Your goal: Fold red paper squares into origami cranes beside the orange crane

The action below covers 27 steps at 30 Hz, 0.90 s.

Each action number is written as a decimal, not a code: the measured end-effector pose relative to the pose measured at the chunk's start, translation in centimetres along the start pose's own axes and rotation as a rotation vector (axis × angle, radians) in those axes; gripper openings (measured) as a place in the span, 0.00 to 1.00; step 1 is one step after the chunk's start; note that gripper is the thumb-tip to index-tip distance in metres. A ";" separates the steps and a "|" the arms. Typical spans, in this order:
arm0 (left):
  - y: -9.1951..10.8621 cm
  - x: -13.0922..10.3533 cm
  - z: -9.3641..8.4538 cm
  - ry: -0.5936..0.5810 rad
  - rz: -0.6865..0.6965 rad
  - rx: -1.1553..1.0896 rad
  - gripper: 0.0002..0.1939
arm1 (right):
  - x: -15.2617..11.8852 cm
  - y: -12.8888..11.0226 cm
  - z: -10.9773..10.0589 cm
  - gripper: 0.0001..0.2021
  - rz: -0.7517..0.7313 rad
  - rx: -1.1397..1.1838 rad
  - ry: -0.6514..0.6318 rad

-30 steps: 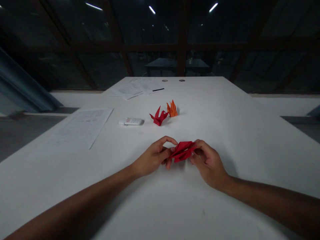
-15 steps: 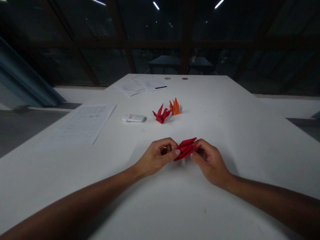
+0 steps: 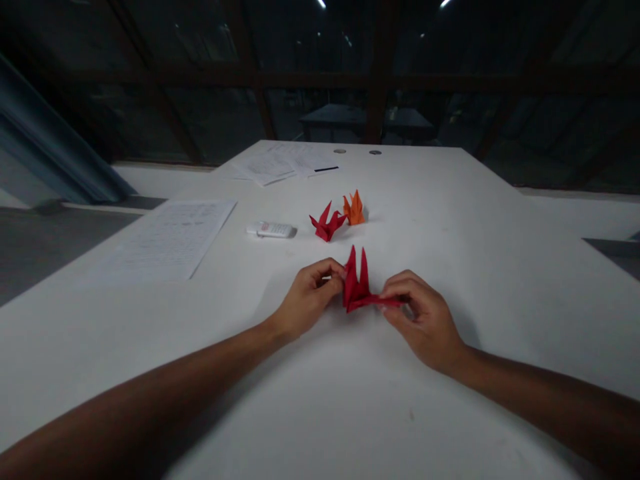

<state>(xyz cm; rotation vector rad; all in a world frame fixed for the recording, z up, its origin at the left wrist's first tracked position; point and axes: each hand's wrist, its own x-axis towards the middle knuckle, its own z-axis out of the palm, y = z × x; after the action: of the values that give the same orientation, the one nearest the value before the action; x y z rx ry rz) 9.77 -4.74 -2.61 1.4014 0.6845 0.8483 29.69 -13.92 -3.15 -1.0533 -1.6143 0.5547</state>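
A folded red paper piece is held between my two hands above the white table. Two of its points stand upright and one long point stretches to the right. My left hand pinches its left side between thumb and fingers. The long right point is gripped by my right hand, with thumb and fingertips closed on it. Beyond the hands, a red paper crane rests on the table, and an orange paper crane stands just behind it to the right.
A white labelled object lies left of the cranes. Printed sheets cover the table's left part, with more papers at the far left edge and a dark pen beside them. Two round discs sit near the far edge.
The held red paper has turned from lying flat and slanted to having two points upright, with one point extended right. My left hand has shifted slightly left and up. The view has tilted slightly.
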 end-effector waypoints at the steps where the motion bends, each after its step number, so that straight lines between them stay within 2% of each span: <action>1: -0.2 0.2 -0.1 0.069 -0.009 -0.073 0.05 | 0.0 0.1 0.0 0.06 -0.025 -0.010 0.017; 3: -0.3 0.5 -0.1 0.160 -0.025 -0.211 0.04 | 0.0 0.2 0.0 0.07 -0.058 -0.024 0.022; 6: -0.2 0.6 0.0 0.199 -0.043 -0.321 0.05 | -0.2 0.3 -0.1 0.08 -0.081 -0.037 0.001; 17: 0.0 0.7 0.1 0.273 -0.052 -0.351 0.11 | -0.4 0.1 0.0 0.10 -0.097 -0.070 -0.038; 19: -0.2 0.6 0.0 0.287 -0.045 -0.338 0.10 | -0.4 0.0 0.0 0.09 -0.040 -0.088 -0.059; 22: -0.3 0.4 -0.1 0.279 0.020 -0.253 0.08 | -0.4 0.1 0.0 0.10 0.171 -0.067 -0.131; 24: -0.3 0.1 0.0 0.244 0.102 -0.160 0.06 | -0.3 0.3 0.0 0.11 0.313 0.024 -0.167; 27: -0.1 -0.3 0.1 0.166 0.192 -0.035 0.05 | 0.0 0.7 0.2 0.08 0.417 0.177 -0.123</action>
<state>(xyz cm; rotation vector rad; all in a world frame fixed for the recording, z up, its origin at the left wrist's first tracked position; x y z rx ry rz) 9.70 -4.99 -2.70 1.3911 0.6639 1.1328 29.77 -13.51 -3.77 -1.2470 -1.4218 1.0387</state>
